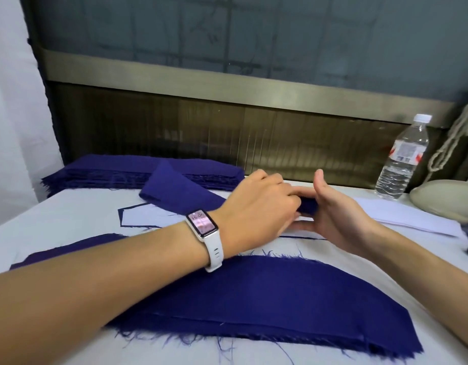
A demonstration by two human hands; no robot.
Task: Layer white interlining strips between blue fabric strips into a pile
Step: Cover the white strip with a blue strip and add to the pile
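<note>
A blue fabric strip (180,191) runs from the far stack down to my hands at the table's middle. My left hand (259,204), with a white watch on the wrist, grips its near end. My right hand (338,212) meets it there, fingers curled on the same end, thumb up. Under the hands lies the pile (148,217), topped by a white interlining strip with a blue edge showing around it. A stack of blue strips (138,169) sits at the back left. More white strips (401,214) lie at the right. A broad frayed blue strip (267,299) lies nearest me.
A clear water bottle (401,159) stands at the back right beside a beige rounded object (443,198) with cord. A dark panel wall (227,127) closes the table's far side. White cloth (56,212) covers the table.
</note>
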